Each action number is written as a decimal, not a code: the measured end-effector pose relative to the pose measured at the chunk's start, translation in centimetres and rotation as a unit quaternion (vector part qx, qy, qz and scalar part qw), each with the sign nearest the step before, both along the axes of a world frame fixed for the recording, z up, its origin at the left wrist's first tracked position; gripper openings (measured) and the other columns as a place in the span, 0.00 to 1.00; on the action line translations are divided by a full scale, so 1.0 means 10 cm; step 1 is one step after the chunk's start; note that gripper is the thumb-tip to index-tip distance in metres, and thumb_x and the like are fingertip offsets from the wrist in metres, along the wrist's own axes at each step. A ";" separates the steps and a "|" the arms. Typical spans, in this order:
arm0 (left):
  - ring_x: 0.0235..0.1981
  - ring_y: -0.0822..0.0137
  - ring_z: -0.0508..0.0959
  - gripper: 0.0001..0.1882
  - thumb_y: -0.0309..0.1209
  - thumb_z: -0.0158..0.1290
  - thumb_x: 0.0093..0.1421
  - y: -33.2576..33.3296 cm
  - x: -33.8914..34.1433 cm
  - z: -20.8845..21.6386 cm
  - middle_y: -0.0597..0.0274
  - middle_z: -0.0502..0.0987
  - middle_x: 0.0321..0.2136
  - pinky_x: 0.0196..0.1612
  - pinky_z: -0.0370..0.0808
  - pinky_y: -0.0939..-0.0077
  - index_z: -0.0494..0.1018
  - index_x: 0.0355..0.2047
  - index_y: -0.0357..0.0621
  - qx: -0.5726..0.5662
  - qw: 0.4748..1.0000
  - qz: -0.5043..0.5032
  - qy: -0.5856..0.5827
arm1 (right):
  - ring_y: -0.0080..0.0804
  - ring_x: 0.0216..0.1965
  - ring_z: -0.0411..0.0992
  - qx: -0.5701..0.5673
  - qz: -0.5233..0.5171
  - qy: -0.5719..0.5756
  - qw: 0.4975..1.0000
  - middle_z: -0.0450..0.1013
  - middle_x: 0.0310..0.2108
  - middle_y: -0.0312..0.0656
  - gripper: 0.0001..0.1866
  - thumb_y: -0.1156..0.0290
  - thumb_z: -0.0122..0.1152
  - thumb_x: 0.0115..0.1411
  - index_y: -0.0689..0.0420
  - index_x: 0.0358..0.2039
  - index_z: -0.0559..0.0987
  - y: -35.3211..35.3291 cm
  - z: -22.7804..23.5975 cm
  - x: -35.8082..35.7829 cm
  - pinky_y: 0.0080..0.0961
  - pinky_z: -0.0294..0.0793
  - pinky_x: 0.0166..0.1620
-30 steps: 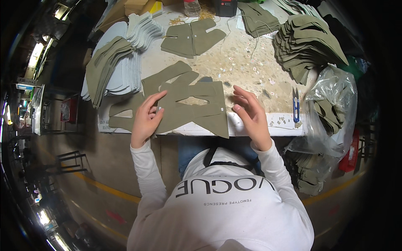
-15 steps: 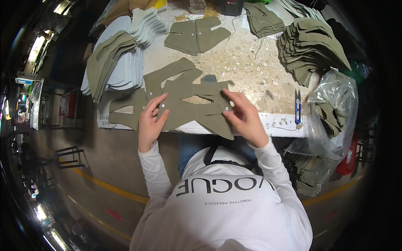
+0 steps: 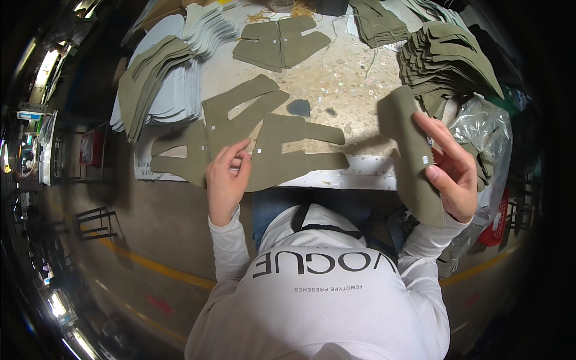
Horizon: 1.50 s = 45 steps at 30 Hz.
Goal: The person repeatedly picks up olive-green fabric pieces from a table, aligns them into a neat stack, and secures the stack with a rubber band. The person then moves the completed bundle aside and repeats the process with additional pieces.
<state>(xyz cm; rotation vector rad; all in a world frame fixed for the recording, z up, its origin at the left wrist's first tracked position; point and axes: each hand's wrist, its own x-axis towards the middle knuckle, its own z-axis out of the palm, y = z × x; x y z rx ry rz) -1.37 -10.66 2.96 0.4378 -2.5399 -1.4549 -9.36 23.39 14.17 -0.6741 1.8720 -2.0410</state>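
Observation:
My right hand grips an olive cut piece between thumb and fingers. The piece is raised at the table's front right edge, tilted, with a small white sticker near my thumb. My left hand is over the olive panels at the front, its index finger stretched out and the other fingers loosely bent, apparently holding nothing. Beside its fingertips lies a slotted olive panel with a sticker. Further left, overlapping at the edges, are another slotted panel and a lower one.
Stacks of white pieces and olive pieces stand at the left. A joined olive pair lies at the back. Olive piles occupy the right, above a clear plastic bag. A dark patch marks the tabletop.
My right hand has lifted an olive piece off the front panels and carried it right. The panel underneath is uncovered. My left hand stays near its place, a little lower.

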 end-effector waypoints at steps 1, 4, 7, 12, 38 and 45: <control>0.26 0.73 0.79 0.15 0.20 0.53 0.59 0.00 0.02 0.01 0.59 0.77 0.32 0.28 0.77 0.80 0.77 0.47 0.38 0.000 1.000 -0.013 0.011 | 0.34 0.55 0.67 -0.010 0.023 -0.019 1.000 0.62 0.58 0.51 0.33 0.75 0.61 0.54 0.73 0.61 0.65 -0.07 0.00 -0.01 0.24 0.67 0.55; 0.25 0.72 0.79 0.12 0.20 0.52 0.60 0.06 0.05 0.04 0.58 0.75 0.29 0.27 0.76 0.80 0.79 0.43 0.37 -0.017 1.000 -0.020 0.014 | 0.33 0.55 0.68 -0.040 0.037 -0.072 0.996 0.62 0.60 0.49 0.32 0.79 0.59 0.54 0.71 0.61 0.66 -0.28 -0.05 0.00 0.22 0.67 0.54; 0.25 0.72 0.79 0.12 0.20 0.52 0.60 0.09 0.06 0.07 0.58 0.75 0.28 0.27 0.76 0.80 0.79 0.43 0.36 -0.046 0.999 -0.020 0.010 | 0.21 0.43 0.69 -0.043 0.032 -0.063 0.997 0.62 0.61 0.46 0.32 0.80 0.60 0.55 0.69 0.61 0.67 -0.38 -0.14 -0.01 0.16 0.68 0.47; 0.25 0.74 0.78 0.14 0.20 0.52 0.60 0.02 0.06 0.03 0.58 0.78 0.31 0.28 0.76 0.81 0.78 0.46 0.36 -0.050 0.998 -0.025 -0.002 | 0.14 0.36 0.66 0.001 0.040 -0.080 0.996 0.63 0.60 0.39 0.30 0.84 0.56 0.58 0.63 0.63 0.67 -0.43 -0.63 -0.17 0.13 0.67 0.43; 0.32 0.77 0.78 0.22 0.17 0.51 0.60 0.15 0.04 0.16 0.57 0.72 0.52 0.28 0.75 0.86 0.72 0.56 0.38 0.092 0.992 -0.087 0.013 | 0.24 0.32 0.72 0.222 -0.135 0.139 0.956 0.72 0.49 0.42 0.23 0.84 0.53 0.56 0.62 0.54 0.75 -0.29 -0.26 -0.11 0.16 0.71 0.34; 0.31 0.74 0.79 0.22 0.17 0.51 0.59 0.24 0.06 0.25 0.53 0.73 0.52 0.26 0.78 0.83 0.72 0.55 0.37 0.035 0.997 -0.068 0.015 | 0.59 0.38 0.74 0.245 -0.010 0.228 0.942 0.70 0.44 0.60 0.20 0.82 0.56 0.51 0.69 0.47 0.74 -1.37 -0.88 0.16 0.44 0.75 0.42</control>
